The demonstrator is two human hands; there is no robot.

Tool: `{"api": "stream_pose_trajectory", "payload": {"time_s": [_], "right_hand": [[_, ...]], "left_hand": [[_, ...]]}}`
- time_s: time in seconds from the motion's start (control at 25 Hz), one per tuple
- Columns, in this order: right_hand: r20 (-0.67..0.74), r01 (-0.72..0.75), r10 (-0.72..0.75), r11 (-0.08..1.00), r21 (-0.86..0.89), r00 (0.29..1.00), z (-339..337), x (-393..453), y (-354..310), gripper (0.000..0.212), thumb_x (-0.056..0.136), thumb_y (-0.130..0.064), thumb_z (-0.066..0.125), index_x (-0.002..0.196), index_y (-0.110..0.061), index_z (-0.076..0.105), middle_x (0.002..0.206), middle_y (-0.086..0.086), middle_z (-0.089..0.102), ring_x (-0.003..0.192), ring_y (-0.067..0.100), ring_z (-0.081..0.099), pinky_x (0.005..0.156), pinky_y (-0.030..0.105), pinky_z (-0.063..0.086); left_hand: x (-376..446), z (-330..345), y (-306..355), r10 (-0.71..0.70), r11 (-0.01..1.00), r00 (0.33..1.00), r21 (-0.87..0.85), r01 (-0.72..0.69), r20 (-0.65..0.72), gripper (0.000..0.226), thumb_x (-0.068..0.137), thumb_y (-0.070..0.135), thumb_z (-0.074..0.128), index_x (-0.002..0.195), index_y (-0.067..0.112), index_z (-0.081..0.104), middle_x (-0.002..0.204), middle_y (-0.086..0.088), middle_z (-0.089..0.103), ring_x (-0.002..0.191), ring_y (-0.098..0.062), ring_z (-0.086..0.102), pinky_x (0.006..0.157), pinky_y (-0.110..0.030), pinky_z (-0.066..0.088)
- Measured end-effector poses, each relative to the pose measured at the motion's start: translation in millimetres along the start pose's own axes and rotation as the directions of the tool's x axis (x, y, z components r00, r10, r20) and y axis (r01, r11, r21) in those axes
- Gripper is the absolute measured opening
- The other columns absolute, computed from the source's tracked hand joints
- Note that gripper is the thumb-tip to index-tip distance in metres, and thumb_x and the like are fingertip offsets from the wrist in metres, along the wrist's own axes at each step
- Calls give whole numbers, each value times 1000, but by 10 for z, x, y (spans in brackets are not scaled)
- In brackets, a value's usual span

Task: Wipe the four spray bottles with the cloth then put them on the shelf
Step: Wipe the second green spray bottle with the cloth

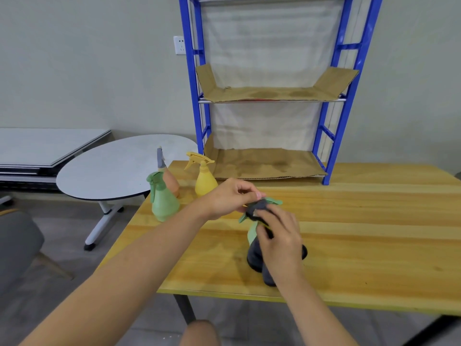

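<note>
While my right hand [280,236] rubs the dark grey cloth [259,208] over a green plastic spray bottle [252,232], my left hand [230,198] pinches its nozzle. Green [163,199], orange [172,179] and yellow [205,179] bottles wait on the wooden tabletop [361,233]; blue metal shelf [270,96] holds none.

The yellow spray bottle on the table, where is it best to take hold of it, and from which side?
Probably at the narrow neck just under the trigger head of the yellow spray bottle. It stands upright, and its body widens toward the base, so the neck suits a closing hand best. Come from the near right side: the orange bottle and green bottle stand to its left, the shelf behind.
</note>
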State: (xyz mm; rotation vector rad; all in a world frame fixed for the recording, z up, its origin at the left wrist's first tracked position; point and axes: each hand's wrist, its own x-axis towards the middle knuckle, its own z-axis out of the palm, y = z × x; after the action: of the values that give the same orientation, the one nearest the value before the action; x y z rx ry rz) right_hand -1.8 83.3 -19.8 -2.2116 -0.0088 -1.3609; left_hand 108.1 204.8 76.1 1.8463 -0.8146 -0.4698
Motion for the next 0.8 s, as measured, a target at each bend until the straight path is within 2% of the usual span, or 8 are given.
{"api": "stream_pose_trajectory", "payload": {"time_s": [0.08,0.16,0.24,0.36,0.44,0.56,0.72,0.8], "right_hand": [[-6,-32,32,999,-7,999,4,13,-33,32,76,8,72,103,-10,74,115,4,65,97,25,58,91,28,46],[151,97,-96,995,2,984,94,-145,-163,34,75,6,72,104,-13,73,117,-1,62,98,24,57,90,31,48],[207,160,-164,986,36,965,69,-167,-155,34,76,5,71,104,-15,72,118,-5,61,98,22,56,89,32,48],[19,-4,3,1000,19,1000,-30,31,17,32,77,7,71,103,-11,74,115,1,65,96,22,57,90,28,47],[42,-9,9,1000,1,999,-13,0,-42,33,76,7,73,103,-12,74,115,1,65,97,23,57,90,29,47],[162,130,-133,991,25,978,5,-143,-126,35,75,7,73,103,-15,73,117,-4,63,101,22,56,94,28,46],[-85,-118,116,993,-11,990,-182,150,146,34,74,9,75,102,-10,75,115,2,65,99,23,58,95,21,43],[-19,-58,57,998,-23,998,-128,97,71,36,73,9,76,103,-12,74,115,1,65,98,23,57,92,25,46]], "left_hand": [[-14,8,6,-3,1000,1000,-5,3,-10,22,101,18,62,105,-1,72,117,5,75,99,-10,68,85,-34,58],[-15,-3,5,-16,1000,1000,0,16,-10,22,100,19,62,103,-1,71,120,5,74,106,-13,70,91,-38,57],[-23,-1,24,-31,1000,999,-1,31,-7,21,100,19,63,102,0,72,120,6,74,112,-14,69,94,-41,58],[-54,28,43,-31,998,999,-48,31,-9,18,100,18,62,98,5,74,119,3,75,111,-17,69,92,-40,59],[-75,46,61,-39,996,999,-76,38,-14,17,100,17,62,97,5,73,119,1,75,110,-19,69,88,-35,60],[-73,41,64,-55,997,998,-50,53,-25,18,100,18,63,99,2,72,120,5,74,114,-18,68,92,-40,58],[-94,60,61,-60,995,998,-84,58,-20,18,100,18,62,86,15,72,115,5,76,122,-18,65,95,-43,57],[-99,66,55,-58,993,998,-100,55,-26,18,100,17,62,85,14,71,115,4,76,122,-21,64,97,-44,58]]}}
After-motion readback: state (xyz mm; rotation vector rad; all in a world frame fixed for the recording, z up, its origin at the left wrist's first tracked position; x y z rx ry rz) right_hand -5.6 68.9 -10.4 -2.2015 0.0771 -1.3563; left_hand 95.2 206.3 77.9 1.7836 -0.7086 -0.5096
